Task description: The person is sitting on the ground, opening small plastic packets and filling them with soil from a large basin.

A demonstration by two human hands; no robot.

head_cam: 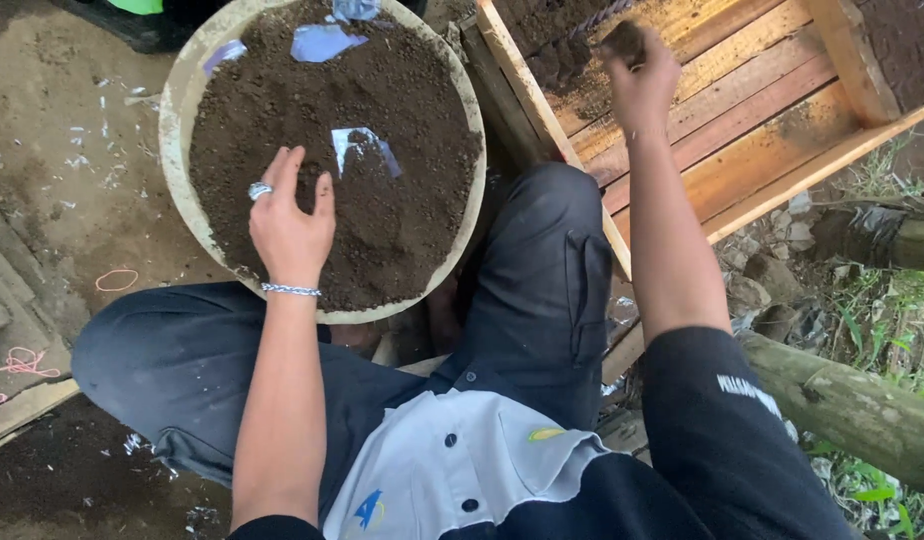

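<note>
Resting on the soil (pixel 282 110), left hand (pixel 287 225) lies flat.

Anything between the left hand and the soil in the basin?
Nothing visible. The left hand lies right over the soil in the round basin; the plastic scraps lie farther off, beyond the fingers.

— What sort of place was it?
— An outdoor plant-nursery yard: bare dirt ground (pixel 72 200), a soil-filled basin (pixel 177 120), a plank tray (pixel 742 110), logs (pixel 852 400) and grass (pixel 897 320).
</note>
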